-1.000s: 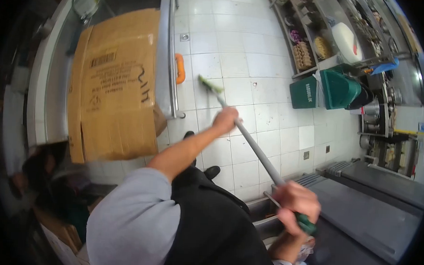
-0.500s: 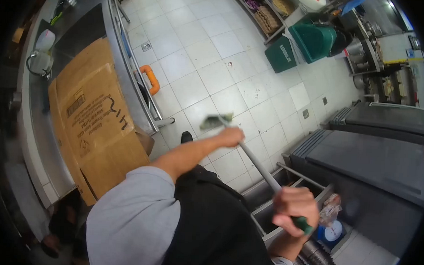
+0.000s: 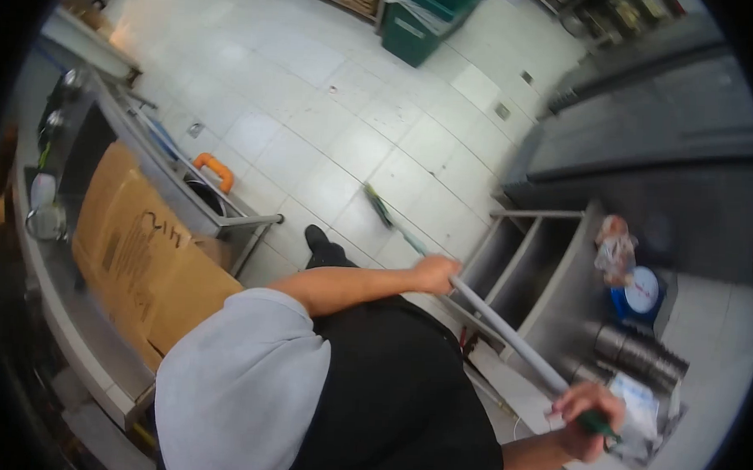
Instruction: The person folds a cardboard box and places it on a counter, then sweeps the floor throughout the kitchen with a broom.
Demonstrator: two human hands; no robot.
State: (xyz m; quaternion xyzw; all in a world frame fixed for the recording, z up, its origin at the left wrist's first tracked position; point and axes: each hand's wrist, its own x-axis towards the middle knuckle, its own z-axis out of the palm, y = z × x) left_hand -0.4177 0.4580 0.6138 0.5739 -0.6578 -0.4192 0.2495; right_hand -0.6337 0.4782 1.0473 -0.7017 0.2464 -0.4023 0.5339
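Observation:
A broom with a long pale grey handle runs slantwise across the view. Its narrow green head is on or just above the white floor tiles, beyond my feet. Partway down the handle, my left hand is wrapped round it. My right hand grips the top end, where a green cap pokes out by the fingers. Small dark specks lie on the floor around the head.
A flattened cardboard box leans over the steel sink counter at left, above an orange pipe. Steel bins, a blue scale and grey cabinets line the right. A green bin stands at the back.
My view has shifted, so the counter and green bin sit elsewhere in it. The broom head has swung to a different angle. Both hands keep their hold on the handle.

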